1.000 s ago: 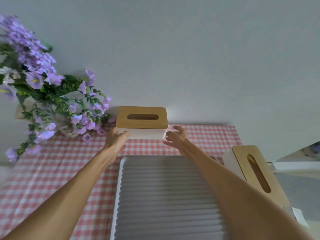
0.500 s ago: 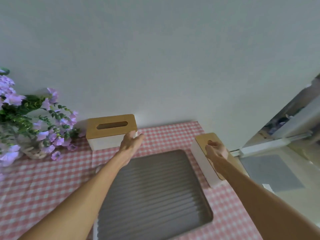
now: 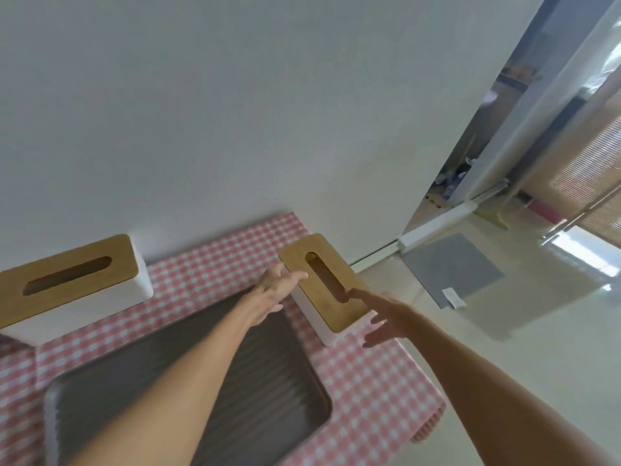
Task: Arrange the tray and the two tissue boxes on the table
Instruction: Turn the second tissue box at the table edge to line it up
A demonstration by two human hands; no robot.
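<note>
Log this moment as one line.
left hand: open, at right tissue box left side | right hand: open, at its right side | box on table, unlifted

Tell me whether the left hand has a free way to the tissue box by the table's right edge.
Probably yes: the left hand is already at the near side of that tissue box, with nothing between them.

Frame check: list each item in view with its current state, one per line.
Left tissue box: upright by the wall, untouched.
Right tissue box: upright at the table's right edge.
Tray: flat, empty.
Left hand: open, at the right box's side.
Right hand: open, fingers spread.
</note>
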